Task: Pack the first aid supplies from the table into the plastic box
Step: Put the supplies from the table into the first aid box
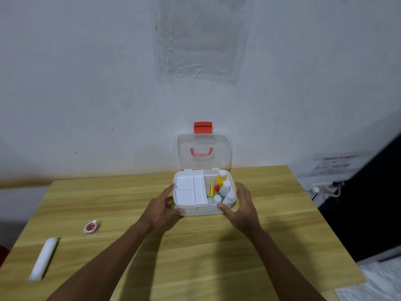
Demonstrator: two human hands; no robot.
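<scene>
The white plastic box (pixel 201 210) stands open at the far middle of the wooden table (pixel 195 257), its clear lid (pixel 204 151) with a red latch upright against the wall. A white divided tray (pixel 188 190) fills the box's left half. The right half holds a yellow bottle (pixel 219 180), a white bottle (pixel 225 187) and several small items. My left hand (pixel 161 208) cups the box's left front corner, and my right hand (pixel 244 208) its right front corner, thumbs on the front wall. A red tape roll (pixel 92 228) and a white roll (pixel 43 259) lie at the table's left.
The wall rises directly behind the box. A power socket with cables (pixel 325 189) sits low on the wall to the right, beside a dark surface. White fabric (pixel 377 279) lies past the table's right front corner.
</scene>
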